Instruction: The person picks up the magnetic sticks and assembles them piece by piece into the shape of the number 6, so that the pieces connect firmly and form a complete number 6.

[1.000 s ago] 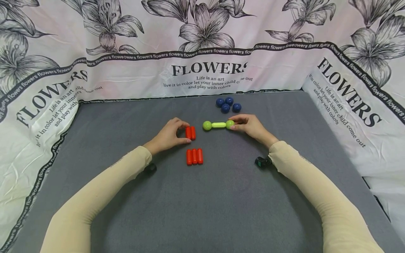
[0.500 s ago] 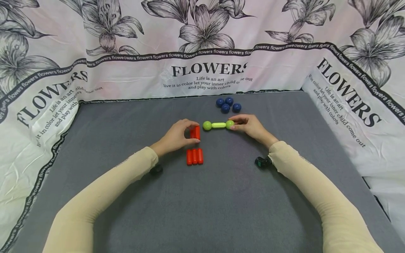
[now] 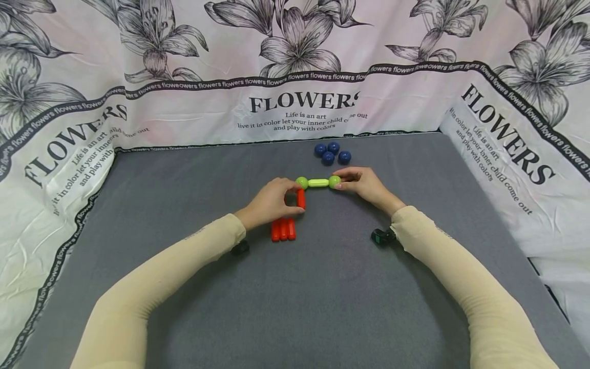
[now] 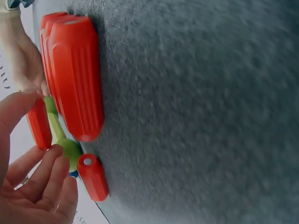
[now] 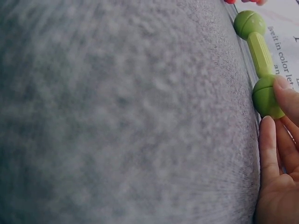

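My left hand (image 3: 269,203) pinches a red ribbed rod (image 3: 301,200) between thumb and fingertips, its far end right at the left green ball (image 3: 301,182). In the left wrist view, another red rod (image 4: 93,178) lies on the table beyond the fingers; the left hand hides it in the head view. A light-green bar (image 3: 318,183) joins two green balls, like a dumbbell. My right hand (image 3: 365,185) pinches the right green ball (image 5: 267,98) between thumb and fingers. In front of the left hand lie three red rods (image 3: 283,230), side by side.
Several dark-blue balls (image 3: 328,158) sit in a cluster behind the green piece. The grey table (image 3: 322,307) ends at the back against a white curtain (image 3: 193,113) with printed flowers. A black wrist camera (image 3: 382,236) hangs under the right sleeve.
The left hand lifted one red rod from beside another and carried it right, to the left green ball. The right hand and the green piece stayed in place.
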Motion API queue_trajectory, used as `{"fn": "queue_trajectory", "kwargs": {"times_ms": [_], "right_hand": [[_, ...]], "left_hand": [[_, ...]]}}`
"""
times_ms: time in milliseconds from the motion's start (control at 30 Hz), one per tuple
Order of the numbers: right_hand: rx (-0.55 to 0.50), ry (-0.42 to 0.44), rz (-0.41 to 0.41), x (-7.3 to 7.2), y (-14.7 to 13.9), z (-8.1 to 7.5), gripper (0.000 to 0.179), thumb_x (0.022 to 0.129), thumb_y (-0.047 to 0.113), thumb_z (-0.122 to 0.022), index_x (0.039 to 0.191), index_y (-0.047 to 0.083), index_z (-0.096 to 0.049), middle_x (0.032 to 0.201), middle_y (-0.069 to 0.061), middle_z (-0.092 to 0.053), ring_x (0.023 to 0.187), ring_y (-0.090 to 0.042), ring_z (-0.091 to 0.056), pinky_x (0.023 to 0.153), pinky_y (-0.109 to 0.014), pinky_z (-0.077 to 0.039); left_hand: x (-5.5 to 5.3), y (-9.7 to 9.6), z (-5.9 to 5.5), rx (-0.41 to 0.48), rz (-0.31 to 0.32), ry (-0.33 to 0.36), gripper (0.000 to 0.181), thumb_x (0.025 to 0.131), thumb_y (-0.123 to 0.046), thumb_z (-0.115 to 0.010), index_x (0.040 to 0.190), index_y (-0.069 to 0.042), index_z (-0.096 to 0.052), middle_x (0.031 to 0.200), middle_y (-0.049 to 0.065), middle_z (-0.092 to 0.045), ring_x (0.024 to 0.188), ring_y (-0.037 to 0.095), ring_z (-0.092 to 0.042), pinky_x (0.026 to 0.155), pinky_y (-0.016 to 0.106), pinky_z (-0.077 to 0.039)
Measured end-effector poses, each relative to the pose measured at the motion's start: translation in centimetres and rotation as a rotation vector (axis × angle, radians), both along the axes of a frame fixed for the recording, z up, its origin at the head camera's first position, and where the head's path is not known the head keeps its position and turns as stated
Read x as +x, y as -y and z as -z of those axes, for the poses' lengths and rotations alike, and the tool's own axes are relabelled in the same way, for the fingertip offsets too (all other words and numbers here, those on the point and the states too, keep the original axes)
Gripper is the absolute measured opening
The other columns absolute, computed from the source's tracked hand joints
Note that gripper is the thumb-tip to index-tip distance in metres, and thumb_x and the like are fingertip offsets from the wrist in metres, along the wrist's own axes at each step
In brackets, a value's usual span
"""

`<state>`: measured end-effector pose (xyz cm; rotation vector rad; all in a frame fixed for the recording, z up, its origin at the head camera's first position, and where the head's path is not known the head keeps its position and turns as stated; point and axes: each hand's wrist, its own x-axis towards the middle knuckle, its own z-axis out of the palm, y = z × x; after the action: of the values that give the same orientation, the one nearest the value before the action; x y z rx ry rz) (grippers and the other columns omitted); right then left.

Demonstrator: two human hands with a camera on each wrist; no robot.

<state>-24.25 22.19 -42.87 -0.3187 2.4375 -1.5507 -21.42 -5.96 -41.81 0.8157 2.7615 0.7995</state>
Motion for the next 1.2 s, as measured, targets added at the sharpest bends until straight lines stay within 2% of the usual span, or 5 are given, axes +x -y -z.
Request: {"fn": "queue_trajectory", "kwargs": {"times_ms": [133,367,500,733,1200], "right_hand": [[0.002,0.000,-0.002,0.0,0.0,0.1,0.040,0.088,0.010,-0.074,0.126,0.001,-0.066,0.120,-0.019,-0.069,0.094,-0.005,-0.064,0.078,-0.015,-0.051],[0.009,-0.009,0.000,0.0,-0.1,0.1,0.039,0.088,0.010,-0.074,0.125,0.002,-0.067,0.118,-0.017,-0.069,0.093,-0.004,-0.063,0.078,-0.016,-0.051],[0.009,-0.004,0.003,0.0,-0.1,0.1,0.038,0.088,0.010,-0.075,0.125,0.003,-0.067,0.118,-0.017,-0.069,0.094,-0.005,-0.063,0.078,-0.016,-0.051],[0.004,-0.024,0.019,-1.5,-0.8,2.8,0.040,0.087,0.018,-0.077,0.124,0.009,-0.069,0.117,-0.012,-0.071,0.094,-0.003,-0.064,0.078,-0.016,-0.050],[0.030,-0.045,-0.003,-1.6,-1.0,2.9,0.040,0.087,0.024,-0.077,0.124,0.012,-0.069,0.114,-0.004,-0.071,0.095,-0.003,-0.064,0.079,-0.017,-0.051]], "left_hand": [[0.1,-0.5,0.0,0.087,-0.041,0.079,0.057,0.081,-0.028,-0.083,0.130,-0.011,-0.059,0.117,0.006,-0.069,0.108,0.020,-0.064,0.100,0.038,-0.052],[0.1,-0.8,-0.6,0.368,-0.187,0.360,0.058,0.080,-0.007,-0.081,0.129,-0.015,-0.051,0.108,0.011,-0.072,0.092,0.020,-0.071,0.070,0.032,-0.057],[0.1,-0.9,-1.0,0.440,-0.239,0.479,0.060,0.079,-0.005,-0.081,0.129,-0.015,-0.050,0.108,0.014,-0.071,0.087,0.020,-0.071,0.067,0.028,-0.053],[0.2,-1.0,-1.2,0.458,-0.292,0.554,0.047,0.088,-0.017,-0.076,0.128,-0.015,-0.052,0.104,0.013,-0.072,0.083,0.024,-0.065,0.077,0.034,-0.056],[0.2,-2.0,-0.7,0.403,-0.408,0.614,0.039,0.088,-0.022,-0.076,0.113,-0.005,-0.053,0.108,0.016,-0.072,0.072,0.017,-0.069,0.075,0.031,-0.061]]}}
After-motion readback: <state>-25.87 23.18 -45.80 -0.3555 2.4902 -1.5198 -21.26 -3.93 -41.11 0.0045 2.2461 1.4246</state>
